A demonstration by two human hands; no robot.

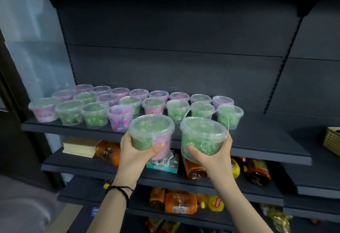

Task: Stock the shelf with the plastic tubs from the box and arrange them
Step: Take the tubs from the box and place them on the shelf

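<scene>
Shelved tubs: three rows on the dark shelf, filling its left and middle. Clear w/ lids, green or pink/purple fill.
L forearm: reaches up from the bottom edge, black wristband at the wrist.
L hand: cupped under and round L tub, thumb across the front wall, fingers wrapped behind (tips hidden).
L tub: upright, lid on, green fill w/ pink label. Held off the shelf, in front of its edge, just before the front row.
R tub: upright, lid on, green fill, thin handle loop standing up. Beside L tub, small gap, approx. level w/ it.
R hand: grips R tub from below-right, thumb on the front wall, fingers round the far side.
Lower shelves: orange bottles lying down.
Far right: woven basket on the adjoining shelf.
</scene>
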